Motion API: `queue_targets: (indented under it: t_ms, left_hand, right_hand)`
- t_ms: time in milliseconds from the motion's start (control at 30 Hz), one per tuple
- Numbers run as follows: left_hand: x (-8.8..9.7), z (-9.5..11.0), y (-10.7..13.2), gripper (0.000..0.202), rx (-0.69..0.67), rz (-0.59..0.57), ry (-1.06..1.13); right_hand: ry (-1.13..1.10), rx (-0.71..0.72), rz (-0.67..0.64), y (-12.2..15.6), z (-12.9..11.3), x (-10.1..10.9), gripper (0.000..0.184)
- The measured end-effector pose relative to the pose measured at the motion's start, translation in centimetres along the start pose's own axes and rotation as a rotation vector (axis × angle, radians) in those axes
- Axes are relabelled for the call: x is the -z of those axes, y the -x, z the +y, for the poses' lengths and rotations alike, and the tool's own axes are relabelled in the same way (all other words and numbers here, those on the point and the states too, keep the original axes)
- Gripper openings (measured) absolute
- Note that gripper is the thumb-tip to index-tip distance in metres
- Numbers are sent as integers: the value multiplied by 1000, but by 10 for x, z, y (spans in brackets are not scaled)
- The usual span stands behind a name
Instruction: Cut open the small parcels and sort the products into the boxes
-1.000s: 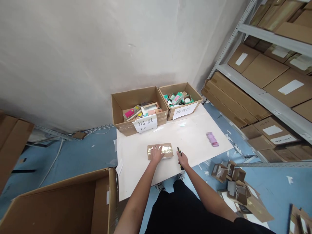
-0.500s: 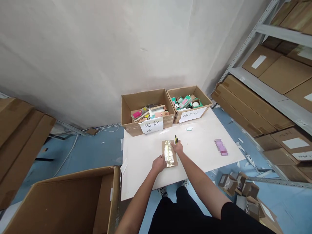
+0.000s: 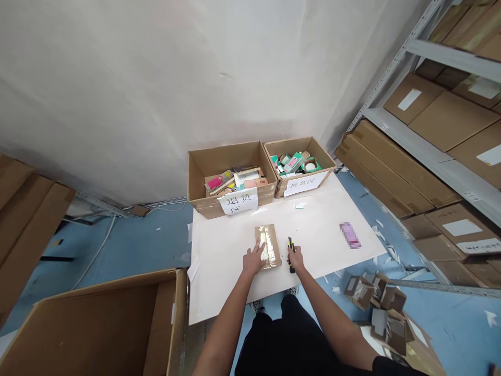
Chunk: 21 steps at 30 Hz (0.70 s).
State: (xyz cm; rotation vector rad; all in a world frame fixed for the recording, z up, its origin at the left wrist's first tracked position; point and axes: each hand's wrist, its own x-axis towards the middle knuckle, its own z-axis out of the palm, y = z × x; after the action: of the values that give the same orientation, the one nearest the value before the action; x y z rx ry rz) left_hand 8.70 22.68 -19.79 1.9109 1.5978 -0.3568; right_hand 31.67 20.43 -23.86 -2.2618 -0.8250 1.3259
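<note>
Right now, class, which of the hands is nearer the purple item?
Right: the right hand is left of the purple item; the left hand, on the taped box, is farther left.

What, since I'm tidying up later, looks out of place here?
White scraps litter the floor right of the table, where opened cartons also lie jumbled, unlike the shelved boxes. The purple item on the table is pixelated.

Matt cardboard parcel (image 3: 276, 251), glossy tape (image 3: 270, 245), smooth matt tabletop (image 3: 321, 224), plastic-looking knife handle (image 3: 290, 244), painted metal shelving (image 3: 430, 153)
</note>
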Motion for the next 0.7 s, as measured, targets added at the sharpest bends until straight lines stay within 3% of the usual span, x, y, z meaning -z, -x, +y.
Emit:
queue_targets:
  t_ms: [167, 400, 600, 700]
  left_hand:
    - [-7, 23, 0, 84, 48, 78, -49]
    - [-16, 61, -2, 77, 161, 148, -70]
    - [-23, 78, 4, 70, 323, 157, -61]
    - [-25, 87, 7, 68, 310, 169, -71]
  right_hand:
    - [47, 105, -80, -8, -11, 18, 32]
    - [381, 288, -89, -8, -27, 21, 59]
    - [490, 373, -15, -40, -81, 21, 62]
    - [542, 484, -49, -58, -109, 23, 62]
